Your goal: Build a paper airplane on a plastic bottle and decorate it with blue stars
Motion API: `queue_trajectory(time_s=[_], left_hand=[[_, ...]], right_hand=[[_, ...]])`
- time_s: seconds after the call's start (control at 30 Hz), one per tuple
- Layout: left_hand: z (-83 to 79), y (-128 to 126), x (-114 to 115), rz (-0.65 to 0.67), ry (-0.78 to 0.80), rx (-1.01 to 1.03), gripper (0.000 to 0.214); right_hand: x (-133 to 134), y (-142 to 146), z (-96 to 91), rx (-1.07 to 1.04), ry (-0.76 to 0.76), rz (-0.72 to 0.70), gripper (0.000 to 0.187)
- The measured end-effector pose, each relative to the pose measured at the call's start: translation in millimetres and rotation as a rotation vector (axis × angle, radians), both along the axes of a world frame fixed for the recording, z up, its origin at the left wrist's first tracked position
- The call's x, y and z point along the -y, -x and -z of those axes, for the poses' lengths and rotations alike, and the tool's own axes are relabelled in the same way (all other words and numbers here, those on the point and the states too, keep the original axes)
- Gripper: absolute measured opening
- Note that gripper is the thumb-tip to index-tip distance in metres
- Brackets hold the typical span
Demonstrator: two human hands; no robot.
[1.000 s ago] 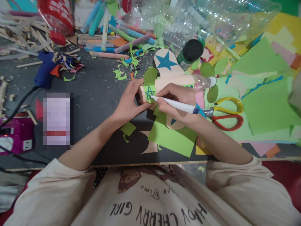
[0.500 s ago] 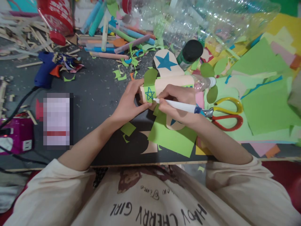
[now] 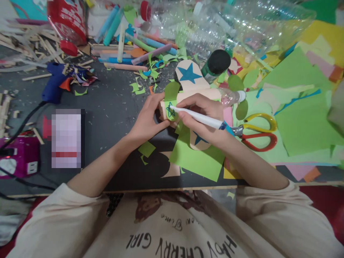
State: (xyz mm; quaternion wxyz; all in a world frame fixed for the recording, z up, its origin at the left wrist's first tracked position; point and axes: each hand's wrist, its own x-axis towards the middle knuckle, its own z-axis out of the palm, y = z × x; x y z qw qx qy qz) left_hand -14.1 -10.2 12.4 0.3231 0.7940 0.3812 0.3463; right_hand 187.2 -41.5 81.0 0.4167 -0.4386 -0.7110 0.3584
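Observation:
A plastic bottle wrapped in cream paper lies on its side, its white cap to the right. Cream paper wings with blue stars, one of them the upper wing, stick out from it. My left hand grips the bottle's left end, fingers behind and thumb in front. Between the fingers of my right hand is a white marker with a blue end. Its tip touches a blue star outline on the green paper band. Green ovals sit by both ends of the bottle.
Scissors and green paper sheets lie right. A dark-capped jar stands behind the bottle. Several markers, paper scraps and clear bottles fill the back. A blue glue gun with a cord and a blurred-out flat object lie left.
The marker tip has moved up and left, from beside the star onto it. Blue strokes inside the star look denser. My left hand keeps its hold on the bottle.

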Motion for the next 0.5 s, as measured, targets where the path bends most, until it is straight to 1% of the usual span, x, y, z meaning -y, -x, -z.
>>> queue_trajectory(time_s=[0.13, 0.33, 0.5], left_hand=[[-0.2, 0.8, -0.6, 0.004, 0.002, -0.010, 0.061], [-1.0, 0.3, 0.0, 0.003, 0.012, -0.016, 0.062], [-1.5, -0.3, -0.3, 0.009, -0.003, -0.007, 0.059]], right_hand=[[-0.1, 0.6, 0.1, 0.015, -0.013, 0.004, 0.010], [0.1, 0.1, 3.4, -0.027, 0.003, 0.005, 0.014], [1.2, 0.8, 1.1, -0.013, 0.000, -0.036, 0.010]])
